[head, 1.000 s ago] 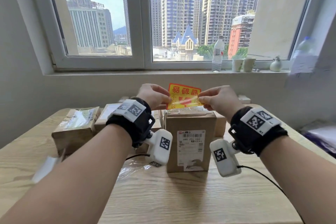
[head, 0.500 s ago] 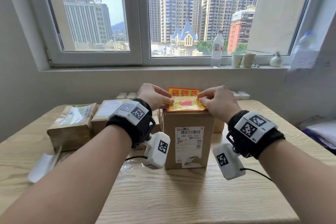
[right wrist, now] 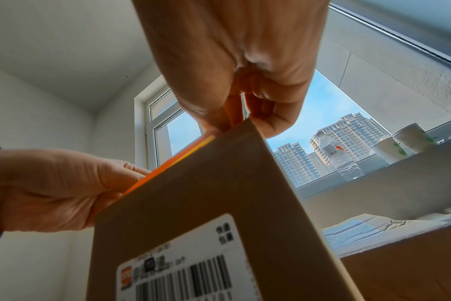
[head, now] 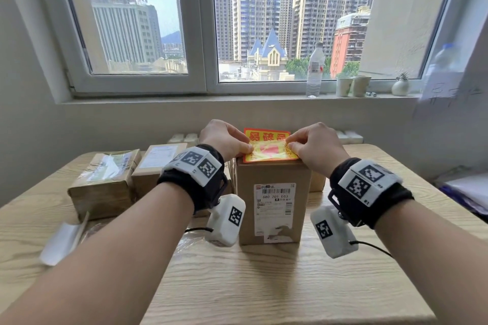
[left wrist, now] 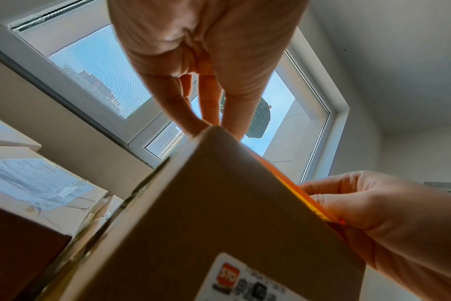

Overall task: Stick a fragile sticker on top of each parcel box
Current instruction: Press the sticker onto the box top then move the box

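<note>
A tall brown parcel box (head: 273, 200) with a white shipping label stands upright mid-table. A yellow and red fragile sticker (head: 268, 150) lies on its top face, far edge slightly raised. My left hand (head: 247, 149) pinches the sticker's left edge at the box's front left corner, and my right hand (head: 290, 144) pinches its right edge. The left wrist view shows my left hand's fingers (left wrist: 206, 114) on the box corner (left wrist: 219, 203) and the sticker's orange rim (left wrist: 304, 195). In the right wrist view my right hand (right wrist: 245, 114) curls over the box's top corner (right wrist: 206, 193).
Two flatter taped parcels (head: 105, 182) (head: 155, 163) lie at the left, and another (head: 317, 179) sits behind the box at the right. White backing paper (head: 62, 243) lies front left. A water bottle (head: 314, 68), cups (head: 352, 86) and a small vase (head: 400, 86) stand on the sill.
The sticker, held up in the air a second ago, has come down onto the box's top. Both hands moved down with it and still pinch its edges.
</note>
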The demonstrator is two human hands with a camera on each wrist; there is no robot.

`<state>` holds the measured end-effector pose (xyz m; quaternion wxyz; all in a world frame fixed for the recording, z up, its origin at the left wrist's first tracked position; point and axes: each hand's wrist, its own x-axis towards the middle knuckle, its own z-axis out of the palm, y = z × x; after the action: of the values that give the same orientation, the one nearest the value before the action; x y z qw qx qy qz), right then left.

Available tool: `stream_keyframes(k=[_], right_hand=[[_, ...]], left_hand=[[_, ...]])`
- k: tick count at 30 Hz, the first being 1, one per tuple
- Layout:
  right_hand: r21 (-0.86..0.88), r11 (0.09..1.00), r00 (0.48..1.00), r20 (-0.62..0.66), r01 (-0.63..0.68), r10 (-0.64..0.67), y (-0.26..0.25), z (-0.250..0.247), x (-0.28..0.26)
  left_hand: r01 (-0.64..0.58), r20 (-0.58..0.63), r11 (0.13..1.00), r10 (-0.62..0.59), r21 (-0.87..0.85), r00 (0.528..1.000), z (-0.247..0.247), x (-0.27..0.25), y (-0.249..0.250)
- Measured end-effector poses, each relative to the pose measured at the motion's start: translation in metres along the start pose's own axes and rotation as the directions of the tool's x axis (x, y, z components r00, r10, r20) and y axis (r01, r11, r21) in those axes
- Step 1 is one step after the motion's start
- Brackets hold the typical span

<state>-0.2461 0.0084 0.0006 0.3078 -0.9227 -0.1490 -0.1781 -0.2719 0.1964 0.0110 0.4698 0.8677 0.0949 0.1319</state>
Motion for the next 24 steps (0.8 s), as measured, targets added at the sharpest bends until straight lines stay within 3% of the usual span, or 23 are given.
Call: stream_keyframes(k=[7,14,24], right_hand=[[-0.012,1.0,1.0,0.031,-0.005,0.005,-0.0001,-0.0002,0.004],[0.046,0.999,0.999,0.032,-0.027,0.026,0.002,-0.0005,0.0048],[-0.01,1.0,0.999,0.033,-0.01,0.011,-0.0011,0.0001,0.0046]], left_hand=[[-0.017,-0.007,1.0,0.017,0.017,1.0,0.0007,0.0005,-0.0016],[0.027,0.014,0.988,-0.026,-0.149,1.0,0.0004,0.0003,-0.0026],[-0.028,-0.068,0.993,0.036,0.118,0.997,0.0047,0.0036,-0.0009]])
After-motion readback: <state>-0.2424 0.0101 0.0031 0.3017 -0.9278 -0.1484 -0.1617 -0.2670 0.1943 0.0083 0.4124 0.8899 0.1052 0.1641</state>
